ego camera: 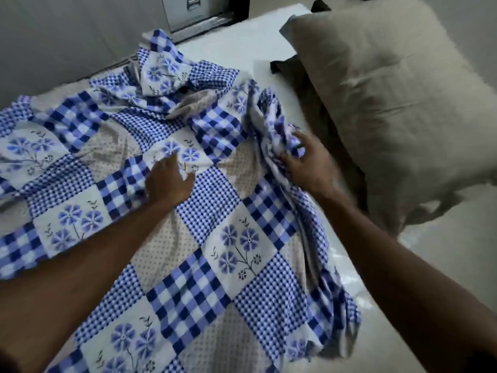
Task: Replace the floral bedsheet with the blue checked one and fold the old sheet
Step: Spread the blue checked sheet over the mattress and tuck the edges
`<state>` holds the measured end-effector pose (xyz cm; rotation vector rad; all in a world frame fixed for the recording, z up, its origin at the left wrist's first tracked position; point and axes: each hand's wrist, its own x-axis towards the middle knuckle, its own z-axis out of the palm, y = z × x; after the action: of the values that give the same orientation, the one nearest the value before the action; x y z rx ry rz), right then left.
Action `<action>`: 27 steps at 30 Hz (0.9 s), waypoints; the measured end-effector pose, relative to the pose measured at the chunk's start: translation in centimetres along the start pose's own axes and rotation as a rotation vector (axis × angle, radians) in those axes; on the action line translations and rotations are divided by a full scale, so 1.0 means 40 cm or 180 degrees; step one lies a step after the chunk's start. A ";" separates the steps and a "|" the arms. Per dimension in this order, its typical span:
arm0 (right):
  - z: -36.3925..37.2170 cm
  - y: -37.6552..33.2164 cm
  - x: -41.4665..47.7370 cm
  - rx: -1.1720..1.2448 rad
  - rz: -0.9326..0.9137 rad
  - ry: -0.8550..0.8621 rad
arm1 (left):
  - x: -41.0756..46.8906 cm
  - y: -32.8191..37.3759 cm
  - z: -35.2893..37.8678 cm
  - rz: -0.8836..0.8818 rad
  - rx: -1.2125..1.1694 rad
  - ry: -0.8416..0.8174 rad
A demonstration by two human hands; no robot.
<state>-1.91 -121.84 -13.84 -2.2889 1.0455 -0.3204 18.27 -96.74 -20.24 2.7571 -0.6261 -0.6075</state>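
A blue checked sheet [204,265] with flower squares lies rumpled over most of the white mattress [258,41]. Its far end is bunched in a heap near the wall, and its right edge is gathered into a long fold. My left hand [168,181] grips a fold of the cloth near the middle. My right hand [306,160] grips the bunched right edge, close to the pillow. No separate floral bedsheet shows apart from this one.
A large beige pillow [390,103] lies at the right on the mattress, with dark cloth [312,84] under its near side. A grey wall runs along the far left, and a metal cabinet [196,12] stands at the top.
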 end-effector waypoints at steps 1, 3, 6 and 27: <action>0.018 0.040 -0.084 -0.0143 0.0159 -0.0012 | -0.052 0.020 0.012 0.0262 -0.0020 0.0003; 0.034 0.114 -0.263 -0.0419 0.0557 0.0038 | -0.174 0.061 0.057 0.0749 -0.0213 -0.0131; 0.032 0.227 -0.496 -0.0572 0.1130 -0.0030 | -0.379 0.129 0.164 0.1288 -0.0343 -0.0236; -0.253 0.372 -0.691 0.0089 -0.0278 0.0282 | -0.699 0.331 0.415 0.0631 0.0696 -0.1333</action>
<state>-33.66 -112.98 -14.12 -2.3178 0.9794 -0.4730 -16.81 -97.98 -21.06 2.7256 -1.1003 -1.1419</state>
